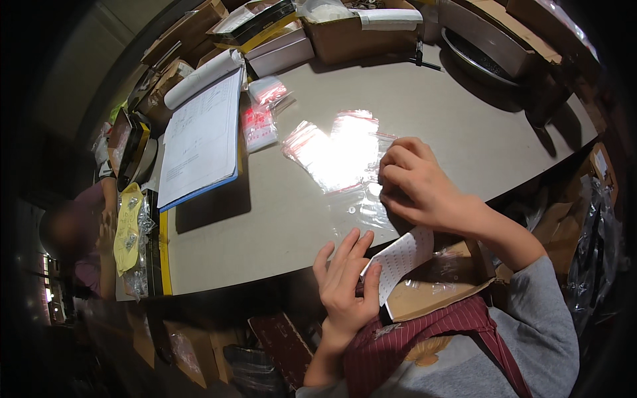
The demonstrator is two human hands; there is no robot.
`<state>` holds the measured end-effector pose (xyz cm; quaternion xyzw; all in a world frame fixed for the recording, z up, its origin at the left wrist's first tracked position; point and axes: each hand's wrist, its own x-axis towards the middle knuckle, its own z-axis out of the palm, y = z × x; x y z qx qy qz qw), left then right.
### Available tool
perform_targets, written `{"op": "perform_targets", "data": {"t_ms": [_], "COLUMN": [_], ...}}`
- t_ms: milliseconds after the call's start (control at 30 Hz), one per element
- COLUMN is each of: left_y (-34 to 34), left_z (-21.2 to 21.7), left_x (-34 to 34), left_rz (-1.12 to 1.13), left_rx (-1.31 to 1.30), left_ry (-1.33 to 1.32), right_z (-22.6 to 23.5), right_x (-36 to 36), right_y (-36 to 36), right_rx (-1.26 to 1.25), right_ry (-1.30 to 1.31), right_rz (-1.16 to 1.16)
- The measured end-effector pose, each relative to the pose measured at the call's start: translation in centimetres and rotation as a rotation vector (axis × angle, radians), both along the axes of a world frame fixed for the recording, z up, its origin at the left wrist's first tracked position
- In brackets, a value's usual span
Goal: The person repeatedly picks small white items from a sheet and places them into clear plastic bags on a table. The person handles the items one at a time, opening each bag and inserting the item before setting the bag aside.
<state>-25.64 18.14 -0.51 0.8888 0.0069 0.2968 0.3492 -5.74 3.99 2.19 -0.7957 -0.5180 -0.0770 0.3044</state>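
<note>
My left hand is at the table's near edge, its thumb and fingers around a white sheet of small printed labels, which is bent and tilted. My right hand is above the table with its fingers curled together at the side of the clear plastic bags. What those fingertips pinch is hidden. Clear zip bags with red-striped tops lie fanned out in two overlapping stacks, shining with glare. Nearer to me, a clear bag lies flat, with a small round white label on or beside it.
An open cardboard box sits below the table edge against my apron. Left on the table are a blue clipboard with papers and red-printed bag packs. Boxes and a round tray line the back. Another person sits far left.
</note>
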Motion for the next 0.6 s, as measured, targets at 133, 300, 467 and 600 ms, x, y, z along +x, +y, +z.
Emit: {"op": "perform_targets", "data": {"t_ms": [133, 300, 467, 600], "left_y": [0.4, 1.3, 2.6, 3.1], "left_z": [-0.1, -1.2, -0.8, 0.1], "left_x": [-0.3, -1.5, -1.9, -1.8], "left_rz": [-0.019, -0.032, -0.023, -0.034], "left_rx": [-0.037, -0.185, -0.134, -0.033], "left_ry": [-0.012, -0.081, -0.082, -0.003], "right_z": [1.3, 1.4, 2.0, 3.0], "right_x": [1.3, 2.3, 1.3, 0.8], "right_y": [-1.9, -6.5, -9.6, -10.9], "right_rx": [-0.100, -0.193, -0.179, -0.251], "right_ry": [0.123, 0.235, 0.225, 0.551], "right_rz": [-0.051, -0.142, -0.145, -0.026]}}
